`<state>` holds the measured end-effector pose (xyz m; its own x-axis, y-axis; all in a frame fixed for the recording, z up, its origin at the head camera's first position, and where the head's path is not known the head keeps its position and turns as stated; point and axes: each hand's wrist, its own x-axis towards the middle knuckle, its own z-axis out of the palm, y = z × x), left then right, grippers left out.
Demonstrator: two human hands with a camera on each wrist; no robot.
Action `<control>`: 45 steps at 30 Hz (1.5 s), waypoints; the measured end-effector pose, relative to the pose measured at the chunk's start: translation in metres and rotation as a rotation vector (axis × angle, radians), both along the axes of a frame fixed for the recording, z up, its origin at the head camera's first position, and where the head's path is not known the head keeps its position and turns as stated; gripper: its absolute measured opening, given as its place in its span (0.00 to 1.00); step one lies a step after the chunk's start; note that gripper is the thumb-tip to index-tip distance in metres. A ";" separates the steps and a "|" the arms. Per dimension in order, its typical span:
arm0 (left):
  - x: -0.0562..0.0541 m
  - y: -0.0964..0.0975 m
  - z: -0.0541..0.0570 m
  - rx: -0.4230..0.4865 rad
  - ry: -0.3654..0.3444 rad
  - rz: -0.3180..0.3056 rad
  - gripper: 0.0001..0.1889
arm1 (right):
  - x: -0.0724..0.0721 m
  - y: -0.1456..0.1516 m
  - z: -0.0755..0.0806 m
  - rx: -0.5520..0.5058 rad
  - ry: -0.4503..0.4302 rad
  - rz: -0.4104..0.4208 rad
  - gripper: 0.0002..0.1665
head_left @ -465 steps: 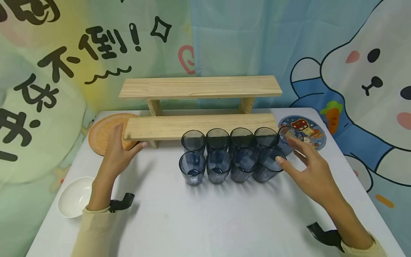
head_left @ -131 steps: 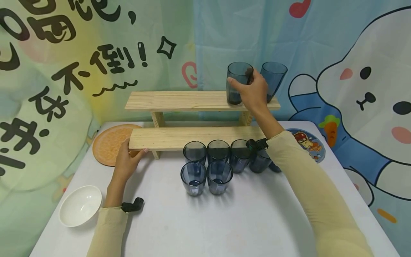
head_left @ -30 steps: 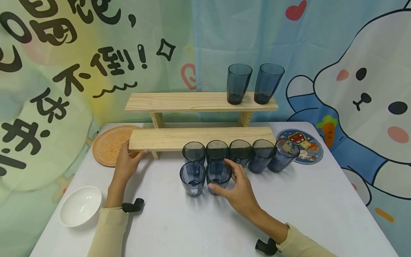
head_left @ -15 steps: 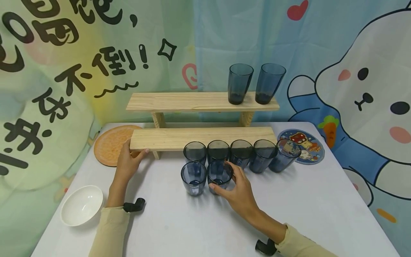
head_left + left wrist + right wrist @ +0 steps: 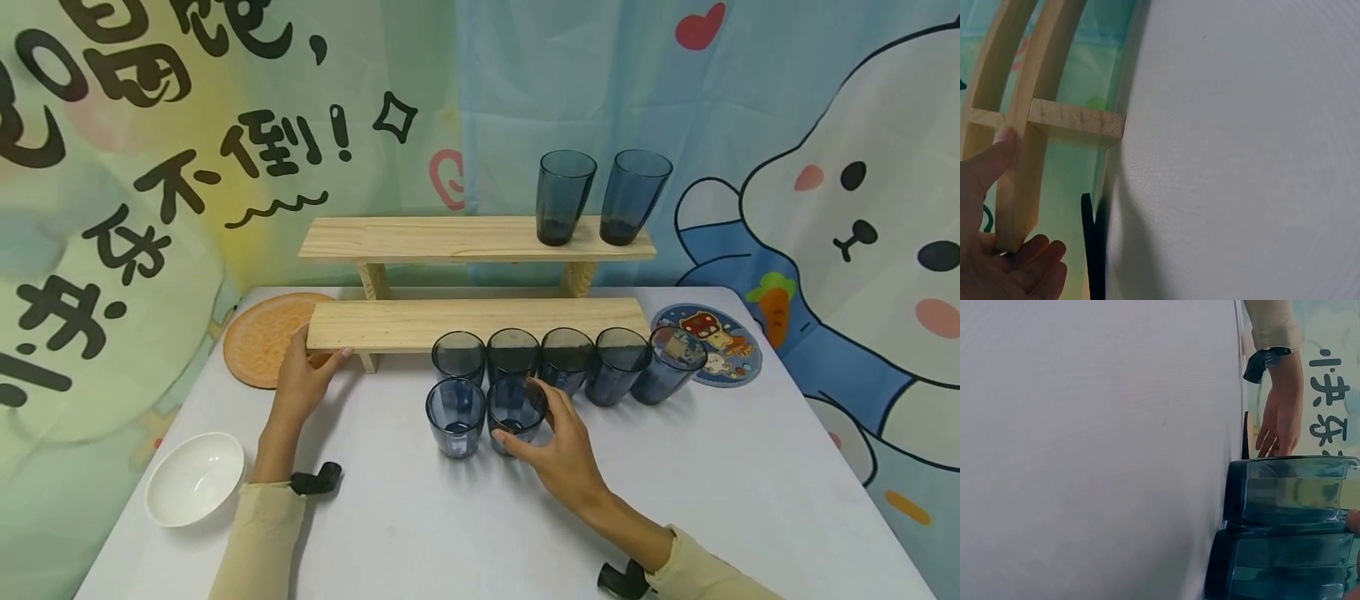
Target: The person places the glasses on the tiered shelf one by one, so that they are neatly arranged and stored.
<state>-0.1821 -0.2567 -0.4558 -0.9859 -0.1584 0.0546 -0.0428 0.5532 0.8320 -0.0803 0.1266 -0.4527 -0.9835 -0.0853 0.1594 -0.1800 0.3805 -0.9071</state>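
My left hand (image 5: 302,386) grips the left end of the lower plank (image 5: 480,323) of a two-tier wooden shelf; in the left wrist view the thumb lies on the plank (image 5: 1022,169) and the fingers curl by its end. My right hand (image 5: 562,454) holds a blue-tinted drinking glass (image 5: 517,408), thumb at its near side and a finger at its far right. That glass stands upright on the table. Left of it is another front-row glass (image 5: 455,417). Several more glasses (image 5: 567,358) form a row behind. Two glasses (image 5: 564,196) stand on the upper plank (image 5: 420,237), toward the right.
A white bowl (image 5: 197,479) sits at the table's left. An orange round mat (image 5: 262,342) lies behind my left hand, partly under the shelf. A blue patterned round mat (image 5: 731,346) is at the back right. A printed cloth (image 5: 495,100) hangs behind the white table (image 5: 420,533).
Two front-row glasses have moved up to the upper plank since the oldest frame. My right hand has come down from there to a front-row glass. In the last second little has changed.
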 end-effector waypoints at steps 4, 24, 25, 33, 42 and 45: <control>0.000 0.000 0.001 0.015 -0.003 -0.006 0.49 | 0.000 0.000 -0.001 -0.007 -0.001 0.002 0.54; -0.001 -0.001 -0.001 0.015 0.023 -0.015 0.47 | 0.004 0.007 0.026 -0.035 0.000 0.043 0.53; -0.001 -0.001 -0.001 0.017 0.021 -0.014 0.47 | 0.004 0.007 0.029 -0.033 0.003 0.048 0.53; 0.000 -0.001 0.001 0.014 0.005 -0.010 0.49 | 0.001 0.011 0.059 0.009 0.004 0.071 0.53; 0.000 -0.001 0.001 0.022 0.007 -0.008 0.48 | -0.023 0.014 0.107 -0.005 0.102 0.102 0.50; 0.000 -0.002 0.000 0.022 0.007 -0.010 0.48 | -0.034 0.012 0.121 -0.018 0.131 0.113 0.47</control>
